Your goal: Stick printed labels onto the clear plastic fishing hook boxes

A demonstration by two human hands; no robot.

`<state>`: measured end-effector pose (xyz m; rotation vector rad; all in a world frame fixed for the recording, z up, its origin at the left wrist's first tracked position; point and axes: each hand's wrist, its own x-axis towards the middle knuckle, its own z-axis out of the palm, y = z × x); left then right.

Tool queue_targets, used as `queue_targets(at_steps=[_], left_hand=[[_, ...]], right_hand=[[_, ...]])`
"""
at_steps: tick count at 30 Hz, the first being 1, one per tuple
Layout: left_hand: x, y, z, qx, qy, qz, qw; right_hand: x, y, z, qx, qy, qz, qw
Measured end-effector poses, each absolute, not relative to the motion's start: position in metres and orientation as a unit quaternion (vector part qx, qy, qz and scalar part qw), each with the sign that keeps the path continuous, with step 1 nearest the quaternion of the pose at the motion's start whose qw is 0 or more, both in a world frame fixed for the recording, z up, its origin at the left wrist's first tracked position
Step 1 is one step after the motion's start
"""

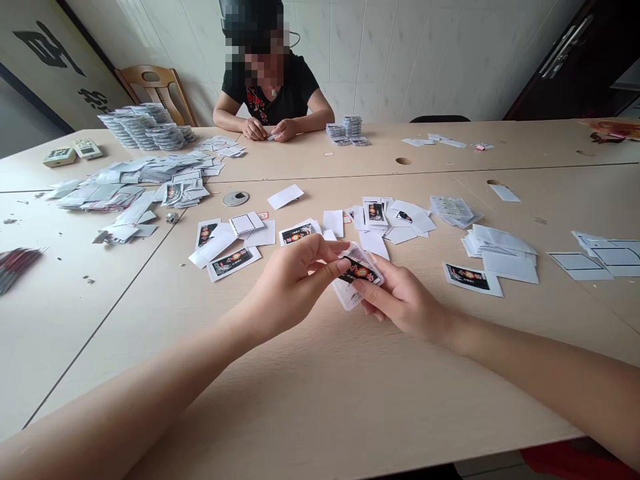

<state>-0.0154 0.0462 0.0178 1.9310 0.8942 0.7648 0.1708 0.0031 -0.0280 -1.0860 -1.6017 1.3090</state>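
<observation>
Both my hands meet over the middle of the wooden table on one small clear plastic packet with a black printed card inside. My left hand pinches its top edge with thumb and fingers. My right hand cradles it from below, fingers curled round it. Loose white and printed cards lie scattered just beyond my hands.
Across the table a person in a black top handles small cards. A big heap of cards and stacked packets sit at the far left, more stacks mid-back, card piles to the right. A wooden chair stands behind.
</observation>
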Motion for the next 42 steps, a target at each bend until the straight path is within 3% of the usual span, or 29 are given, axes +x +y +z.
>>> queue_targets(at_steps=[14,22,42], left_hand=[[-0.01,0.047,0.019,0.789,0.38,0.357,0.325],[-0.005,0.037,0.017,0.705,0.422,0.348,0.451],[0.001,0.025,0.01,0.706,0.42,0.417,0.388]], right_hand=[[0.175,-0.001,-0.017,-0.36,-0.62,0.553,0.424],[0.175,-0.004,-0.015,-0.352,-0.616,0.557,0.432],[0.169,-0.015,-0.011,-0.396,-0.571,0.569,0.44]])
